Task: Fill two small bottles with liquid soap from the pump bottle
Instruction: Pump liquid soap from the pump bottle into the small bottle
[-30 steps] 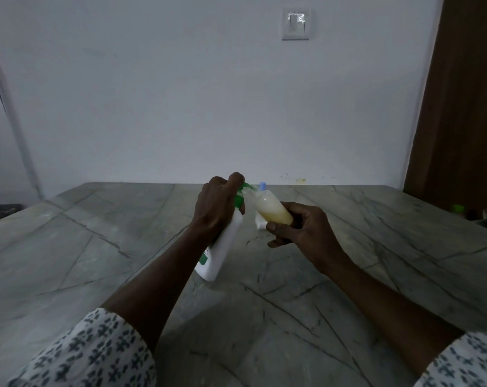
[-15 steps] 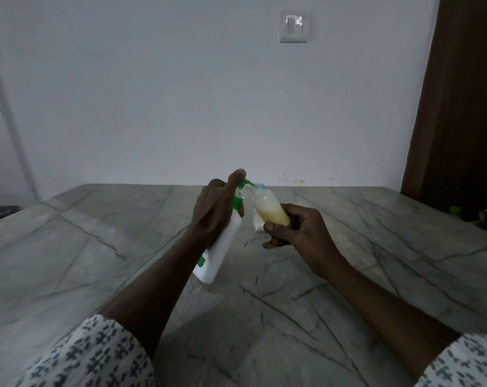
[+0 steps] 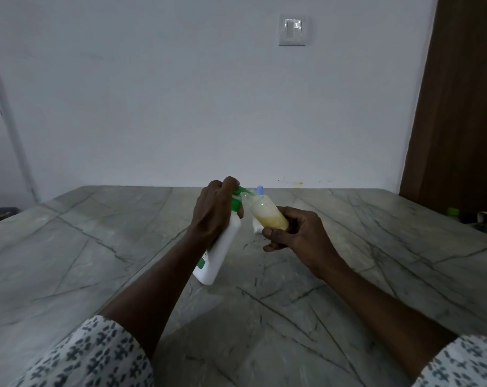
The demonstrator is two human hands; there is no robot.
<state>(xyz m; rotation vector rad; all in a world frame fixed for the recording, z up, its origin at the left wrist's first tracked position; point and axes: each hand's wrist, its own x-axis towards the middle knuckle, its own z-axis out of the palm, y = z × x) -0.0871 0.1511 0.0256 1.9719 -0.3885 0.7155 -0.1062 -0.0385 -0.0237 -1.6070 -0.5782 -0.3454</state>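
My left hand grips the neck and green pump head of a white pump bottle, which is tilted with its base lifted toward me above the table. My right hand holds a small clear bottle tilted with its mouth against the green spout; yellowish soap fills its lower part. Behind it a second small bottle with a blue cap stands on the table, mostly hidden.
The grey marble table stretches out to a white wall. A brown door stands at the right. At the right table edge lies a green-capped object beside dark items.
Both hands and the two bottles stay nearly in place. The soap level in the small bottle looks about the same.
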